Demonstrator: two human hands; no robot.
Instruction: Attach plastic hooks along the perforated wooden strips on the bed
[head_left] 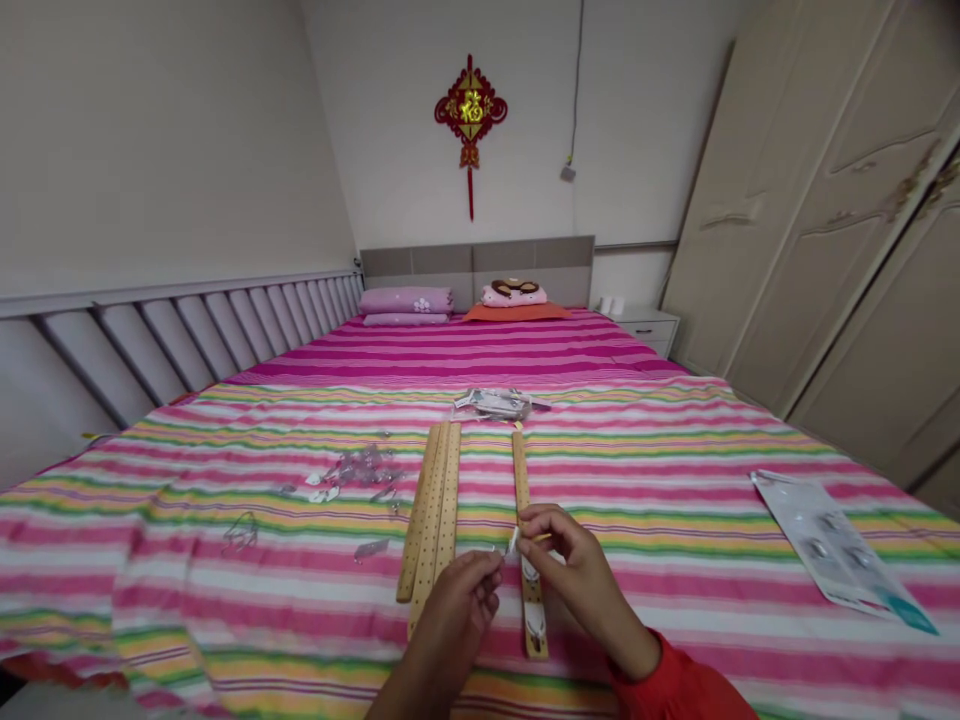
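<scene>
- Down at the near edge of the bed, the left hand (457, 612) and the right hand (574, 572) meet fingertip to fingertip, the right one coming out of a red sleeve (679, 690).
- Both hands are closed in a pinch on a small clear piece (512, 544). The right thumb and forefinger hold one end and the left fingertips hold the other.
- The piece sits between the two hands, just above a single wooden strip (520, 480) that lies flat on the striped sheet (675, 430). The strip passes under the right hand and runs away from it up the bed.
- On the strip's near end, below the right hand's fingers, a clear clip (534, 625) is already fitted.
- Just to the left of the left hand, a bundle of perforated wooden strips (435, 500) lies side by side, touching one another and roughly parallel to the single strip.
- Farther left of that hand, loose clear clips (360, 468) are scattered on the sheet.
- Beyond both hands, past the far ends of the strips, lies a crumpled clear bag (495, 403).
- Well to the right of the right hand lies a flat printed packet (832, 545).
</scene>
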